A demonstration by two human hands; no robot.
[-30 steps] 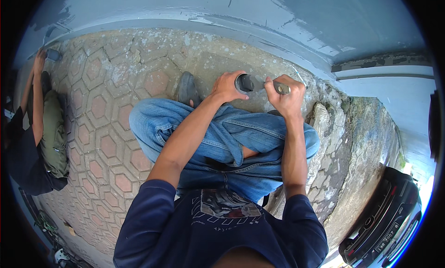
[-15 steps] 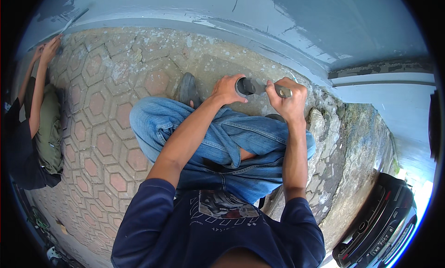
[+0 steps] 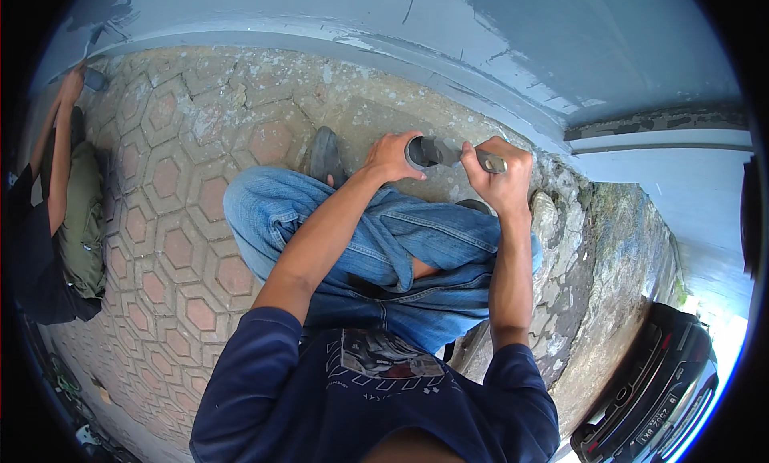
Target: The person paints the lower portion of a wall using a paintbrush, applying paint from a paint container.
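My left hand (image 3: pixel 390 156) is wrapped round a small cup (image 3: pixel 413 151) with dark grey paint in it. In my right hand (image 3: pixel 504 173) is a paintbrush (image 3: pixel 443 152), gripped by its handle, whose end shows beyond my fist. The brush's dark, paint-covered head lies at the mouth of the cup, level with my left fingertips. Whether the bristles touch the cup's inside I cannot tell. Both hands are held out over my bent knees, close to the foot of the grey-blue wall (image 3: pixel 384 18).
At the far left a co-worker's hand (image 3: pixel 72 85) works against the same wall. A grey shoe (image 3: pixel 325 155) is by my left knee. Hexagonal paving (image 3: pixel 183 247) covers the ground to the left. A rough concrete ledge (image 3: pixel 617 247) and a parked black car (image 3: pixel 653 383) lie to the right.
The brush and cup have barely shifted, the brush head sitting slightly differently at the cup's mouth. At the far left the co-worker's hands and tool have moved along the wall.
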